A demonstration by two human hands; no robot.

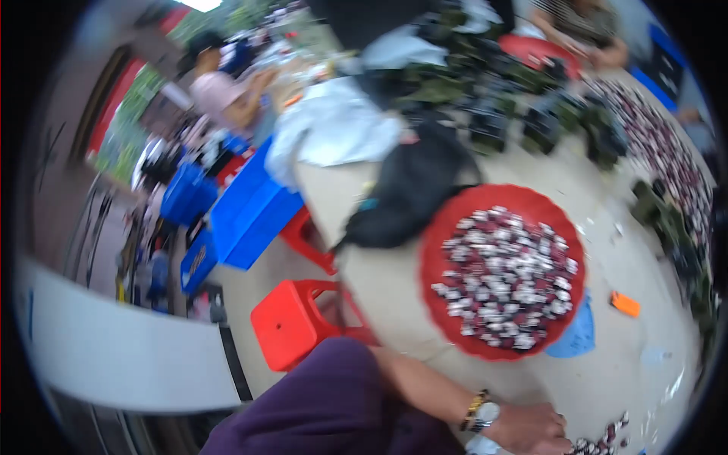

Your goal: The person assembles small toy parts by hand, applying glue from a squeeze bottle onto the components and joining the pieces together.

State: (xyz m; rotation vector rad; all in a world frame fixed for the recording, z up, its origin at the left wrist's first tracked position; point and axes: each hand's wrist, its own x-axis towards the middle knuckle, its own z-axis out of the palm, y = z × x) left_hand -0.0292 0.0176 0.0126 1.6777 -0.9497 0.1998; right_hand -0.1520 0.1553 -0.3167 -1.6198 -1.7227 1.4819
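My left hand (pixel 528 429) is low in the head view, with a watch and a gold-coloured bracelet at its wrist. Its fingers look bent and held together beside a small pile of dark red and white pieces (pixel 607 440); whatever they hold is hidden. Beyond it sits a scalloped red tray (pixel 434 303), heaped with similar small pieces (pixel 506 277) too blurred to name. Under the tray's near right rim lies a blue sheet (pixel 574 334). My right hand is out of the picture.
A black bag (pixel 417 182) touches the tray on the pale table (pixel 387 296). An orange object (pixel 626 304) lies to the right. Dark bundles (pixel 542 125) and more pieces line the far side, near another person (pixel 588 30). Red stools (pixel 284 322) and blue crates (pixel 254 208) stand left.
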